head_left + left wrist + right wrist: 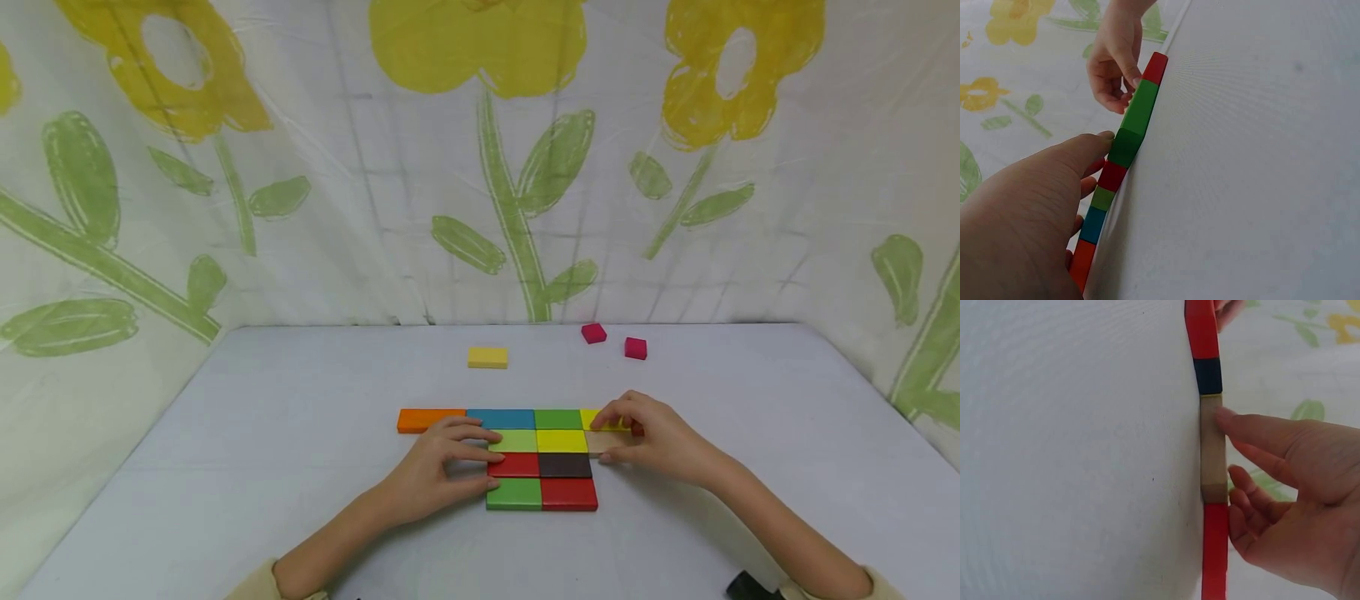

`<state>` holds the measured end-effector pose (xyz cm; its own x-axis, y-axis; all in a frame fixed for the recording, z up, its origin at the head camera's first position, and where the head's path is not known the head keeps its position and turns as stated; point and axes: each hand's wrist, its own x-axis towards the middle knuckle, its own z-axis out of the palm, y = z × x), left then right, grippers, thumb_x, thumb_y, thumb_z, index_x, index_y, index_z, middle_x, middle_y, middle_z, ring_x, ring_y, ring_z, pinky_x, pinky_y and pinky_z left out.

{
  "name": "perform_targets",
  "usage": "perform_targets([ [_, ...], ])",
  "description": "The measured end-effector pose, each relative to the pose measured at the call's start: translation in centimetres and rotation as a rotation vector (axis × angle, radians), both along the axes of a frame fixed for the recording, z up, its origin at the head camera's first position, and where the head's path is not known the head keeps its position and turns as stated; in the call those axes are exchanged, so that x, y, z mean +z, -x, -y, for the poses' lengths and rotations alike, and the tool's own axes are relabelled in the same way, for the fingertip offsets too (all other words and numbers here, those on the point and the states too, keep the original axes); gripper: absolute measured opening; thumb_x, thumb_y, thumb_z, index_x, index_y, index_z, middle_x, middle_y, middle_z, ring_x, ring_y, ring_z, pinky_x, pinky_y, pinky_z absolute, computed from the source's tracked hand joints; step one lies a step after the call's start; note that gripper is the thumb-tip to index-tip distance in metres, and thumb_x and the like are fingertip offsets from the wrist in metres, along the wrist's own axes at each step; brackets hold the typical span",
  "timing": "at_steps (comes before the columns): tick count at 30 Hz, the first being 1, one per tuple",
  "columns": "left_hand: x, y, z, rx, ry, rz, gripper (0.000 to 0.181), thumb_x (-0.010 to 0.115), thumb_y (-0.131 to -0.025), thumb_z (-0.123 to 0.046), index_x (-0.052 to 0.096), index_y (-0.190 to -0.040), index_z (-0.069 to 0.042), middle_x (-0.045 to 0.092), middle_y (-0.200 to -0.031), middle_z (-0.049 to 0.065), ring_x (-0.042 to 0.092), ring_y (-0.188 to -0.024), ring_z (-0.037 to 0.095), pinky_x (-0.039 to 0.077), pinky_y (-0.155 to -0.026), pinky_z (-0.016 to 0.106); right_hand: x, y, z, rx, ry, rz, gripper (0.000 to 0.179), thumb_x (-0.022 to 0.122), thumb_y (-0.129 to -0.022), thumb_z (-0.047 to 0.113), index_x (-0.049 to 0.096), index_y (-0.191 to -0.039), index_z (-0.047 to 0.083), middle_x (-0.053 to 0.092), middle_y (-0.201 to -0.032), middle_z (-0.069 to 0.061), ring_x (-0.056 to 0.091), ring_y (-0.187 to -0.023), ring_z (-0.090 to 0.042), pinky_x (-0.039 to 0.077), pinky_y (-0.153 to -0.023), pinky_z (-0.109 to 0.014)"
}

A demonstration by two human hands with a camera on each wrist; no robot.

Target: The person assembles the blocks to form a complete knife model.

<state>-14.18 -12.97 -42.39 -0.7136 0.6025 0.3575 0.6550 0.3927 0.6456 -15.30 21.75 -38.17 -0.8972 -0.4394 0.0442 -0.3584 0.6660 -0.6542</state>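
Note:
Flat coloured blocks lie together in rows on the white table. My left hand (442,467) rests along their left side, its fingertips touching the light green block (516,441), the red block (517,465) and the green block (517,494). On the right, my right hand (654,433) holds a plain wooden block (1213,440). Its thumb is at the near edge and its curled fingers lie over the yellow block (590,416) behind. The wooden block sits beside another yellow block (562,442), partly hidden by the hand. A red block (1215,550) shows past it in the right wrist view.
The back row includes an orange block (427,422), a blue block (501,420) and a green block (557,419). Farther back lie a loose yellow block (487,358) and two small crimson blocks (594,333). A flowered cloth (405,208) hangs behind the table.

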Motion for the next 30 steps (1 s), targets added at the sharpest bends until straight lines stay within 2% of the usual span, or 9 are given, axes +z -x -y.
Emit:
perform_targets([
  [8,0.0,0.0,0.0,0.002,0.001,0.005,0.026,0.084,-0.092,-0.025,0.083,-0.118,-0.019,0.072,-0.133,-0.004,0.057,-0.131,0.025,0.049,-0.109,0.051,0.6,0.3,-0.1,0.034,0.02,-0.002,0.033,0.088,-0.086,0.02,0.075,-0.113,0.009,0.064,-0.1,0.0,0.054,-0.088,-0.017,0.049,-0.067,-0.022],
  [13,0.0,0.0,0.0,0.0,0.001,0.011,0.027,0.084,-0.092,-0.025,0.083,-0.118,-0.019,0.072,-0.133,-0.004,0.057,-0.131,0.024,0.05,-0.109,0.05,0.9,0.7,0.0,0.035,0.031,0.027,0.036,0.088,-0.086,0.022,0.074,-0.116,0.007,0.066,-0.103,-0.001,0.055,-0.09,-0.019,0.052,-0.066,-0.022],
  [25,0.1,-0.1,0.0,0.001,0.002,0.024,0.027,0.083,-0.093,-0.026,0.083,-0.119,-0.019,0.072,-0.134,-0.004,0.056,-0.133,0.025,0.049,-0.11,0.051,1.7,1.8,0.8,0.072,0.047,0.036,0.033,0.083,-0.09,0.012,0.073,-0.12,0.005,0.072,-0.118,-0.009,0.061,-0.103,-0.023,0.056,-0.078,-0.025],
  [30,0.0,-0.1,0.0,0.002,0.002,0.024,0.026,0.083,-0.093,-0.026,0.083,-0.118,-0.019,0.072,-0.133,-0.005,0.056,-0.133,0.024,0.05,-0.11,0.05,2.1,2.7,1.6,0.084,0.055,0.043,0.031,0.081,-0.092,0.015,0.073,-0.121,0.004,0.073,-0.12,-0.011,0.064,-0.104,-0.023,0.057,-0.082,-0.027],
])
